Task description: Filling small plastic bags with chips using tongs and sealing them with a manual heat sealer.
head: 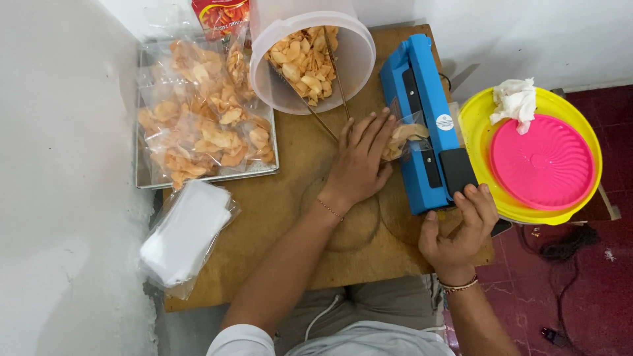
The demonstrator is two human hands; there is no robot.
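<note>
left hand point(359, 161) lies flat, fingers open, on the chip bag point(403, 137) tucked in the blue sealer point(428, 125); right hand point(461, 227) presses the sealer's handle end. chip tub point(310, 59) beyond, yellow basin point(531, 155) right.

Bright, even light; soft shadows.

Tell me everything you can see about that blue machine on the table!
The blue machine is a long, narrow heat sealer that looks like painted metal or plastic, with a black strip along its top and a black handle end. It lies on the wooden table, near the right edge, pressed shut on a clear bag of chips. The right hand presses its handle, while the left hand holds the bag flat beside it. A round sticker sits on its side.
</note>
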